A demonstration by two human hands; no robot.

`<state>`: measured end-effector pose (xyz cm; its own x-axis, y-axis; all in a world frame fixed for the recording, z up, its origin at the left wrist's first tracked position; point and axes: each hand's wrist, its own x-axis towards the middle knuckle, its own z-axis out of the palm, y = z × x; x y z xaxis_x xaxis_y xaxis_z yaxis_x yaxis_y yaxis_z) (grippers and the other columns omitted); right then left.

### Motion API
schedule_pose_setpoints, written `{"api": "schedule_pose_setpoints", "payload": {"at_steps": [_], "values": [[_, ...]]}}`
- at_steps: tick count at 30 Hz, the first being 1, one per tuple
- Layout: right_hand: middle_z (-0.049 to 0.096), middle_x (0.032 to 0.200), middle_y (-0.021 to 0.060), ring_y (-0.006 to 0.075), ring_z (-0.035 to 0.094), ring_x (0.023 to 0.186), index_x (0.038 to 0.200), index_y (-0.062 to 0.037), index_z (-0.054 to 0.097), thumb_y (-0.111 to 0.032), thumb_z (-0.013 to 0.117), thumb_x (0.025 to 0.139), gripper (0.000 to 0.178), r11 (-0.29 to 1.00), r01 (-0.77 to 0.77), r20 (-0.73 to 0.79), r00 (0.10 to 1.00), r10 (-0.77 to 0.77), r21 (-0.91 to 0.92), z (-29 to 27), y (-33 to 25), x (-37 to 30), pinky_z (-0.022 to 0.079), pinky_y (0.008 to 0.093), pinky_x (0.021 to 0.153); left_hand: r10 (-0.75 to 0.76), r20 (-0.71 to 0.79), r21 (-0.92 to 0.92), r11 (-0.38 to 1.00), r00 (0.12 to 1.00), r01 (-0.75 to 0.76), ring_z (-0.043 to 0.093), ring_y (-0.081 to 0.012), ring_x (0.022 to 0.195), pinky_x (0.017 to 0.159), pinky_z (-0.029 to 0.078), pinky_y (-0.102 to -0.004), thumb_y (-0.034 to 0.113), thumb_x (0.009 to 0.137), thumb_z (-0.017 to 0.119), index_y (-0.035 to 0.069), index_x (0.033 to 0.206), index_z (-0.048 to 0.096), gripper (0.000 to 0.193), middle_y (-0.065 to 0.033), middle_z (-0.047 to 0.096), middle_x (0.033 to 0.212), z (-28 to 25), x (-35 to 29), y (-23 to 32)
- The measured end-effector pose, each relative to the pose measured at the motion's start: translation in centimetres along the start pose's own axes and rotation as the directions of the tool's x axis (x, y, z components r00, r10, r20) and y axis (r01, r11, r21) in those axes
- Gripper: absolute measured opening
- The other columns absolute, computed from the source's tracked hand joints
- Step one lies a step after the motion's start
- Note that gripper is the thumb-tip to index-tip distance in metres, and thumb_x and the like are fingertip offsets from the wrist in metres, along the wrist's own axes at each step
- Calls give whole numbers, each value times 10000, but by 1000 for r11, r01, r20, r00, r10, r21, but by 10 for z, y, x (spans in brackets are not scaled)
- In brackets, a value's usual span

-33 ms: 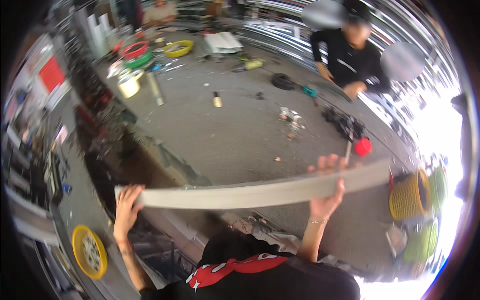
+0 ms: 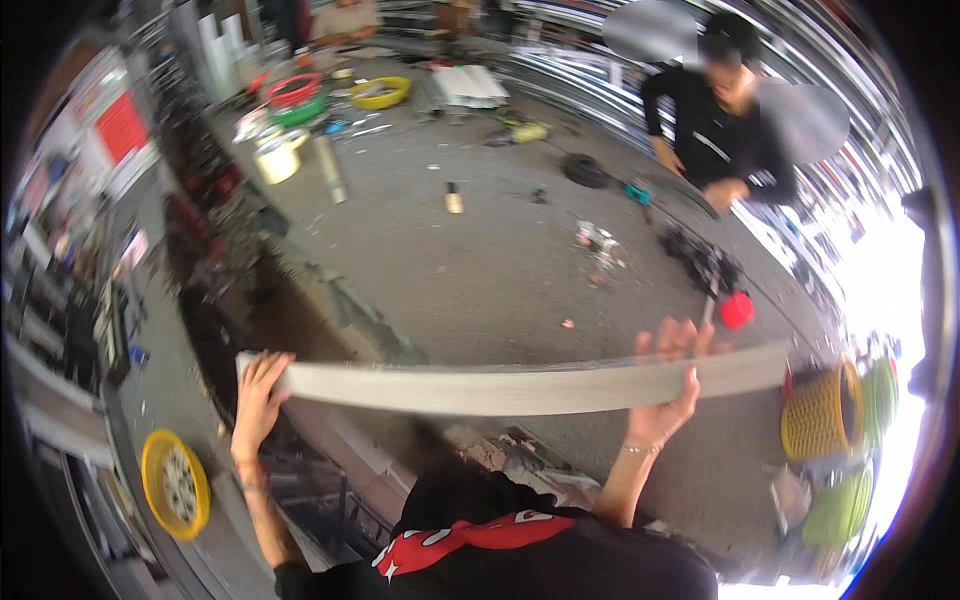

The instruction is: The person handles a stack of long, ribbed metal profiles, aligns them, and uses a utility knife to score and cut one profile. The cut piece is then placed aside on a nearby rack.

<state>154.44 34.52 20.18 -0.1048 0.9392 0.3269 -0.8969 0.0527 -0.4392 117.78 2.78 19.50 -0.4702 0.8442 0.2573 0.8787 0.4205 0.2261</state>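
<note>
Both hands carry a long pale strip point(image 2: 520, 385) level at chest height — left hand point(image 2: 258, 395) wrapped around one end, right hand point(image 2: 672, 385) gripping near the other, fingers raised behind it. Seemingly mid-carry; setting it down would call for steady, level hands.

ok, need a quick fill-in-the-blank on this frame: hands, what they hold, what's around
1. Both hands grip one long pale ____, held level across the view.
2. The left hand holds its end; the right hand grips it short of the ____ end.
3. Past the right hand, a small ____ round thing lies on the floor.
4. Low on the left stands a ____ disc.

Missing words: panel; right; red; yellow
</note>
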Motion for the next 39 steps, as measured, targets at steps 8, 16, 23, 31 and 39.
{"api": "schedule_pose_setpoints", "payload": {"at_steps": [8,16,23,31,39], "values": [[491,970,40,148,482,929,1248,-80,384,-139,625,876,447,937,-208,73,969,236,-281,83,114,-78,399,320,874,179,-140,-135,971,974,-198,451,-341,1212,990,384,-444,274,770,700,77,1367,392,700,-154,474,1324,95,-2,147],[596,963,82,148,552,856,1109,17,496,-193,810,717,544,710,-256,334,745,577,-656,119,166,-96,461,299,782,-142,50,-638,757,989,141,595,-424,896,732,489,-457,113,861,594,-12,1180,472,364,-239,621,977,147,-15,108],[603,1029,165,312,608,904,1089,24,599,-154,723,782,376,740,209,760,318,567,-640,134,167,-89,482,359,817,135,193,-681,732,972,33,559,-361,1067,894,440,-426,149,830,666,-5,1194,513,423,-226,593,1119,113,-27,72],[583,973,140,289,599,888,996,22,621,-217,726,791,332,618,216,643,418,642,-756,92,164,-110,482,355,778,-81,-99,-862,504,992,-45,609,-166,815,719,508,-297,148,772,745,3,1009,575,326,-89,614,926,49,-23,76],[574,996,92,230,599,846,962,6,630,-186,747,776,291,614,132,585,506,633,-778,83,145,-111,485,314,730,-150,-213,-953,248,966,-171,535,-216,1009,881,428,-364,209,731,768,6,979,593,366,-132,569,1114,51,-10,89]]}}
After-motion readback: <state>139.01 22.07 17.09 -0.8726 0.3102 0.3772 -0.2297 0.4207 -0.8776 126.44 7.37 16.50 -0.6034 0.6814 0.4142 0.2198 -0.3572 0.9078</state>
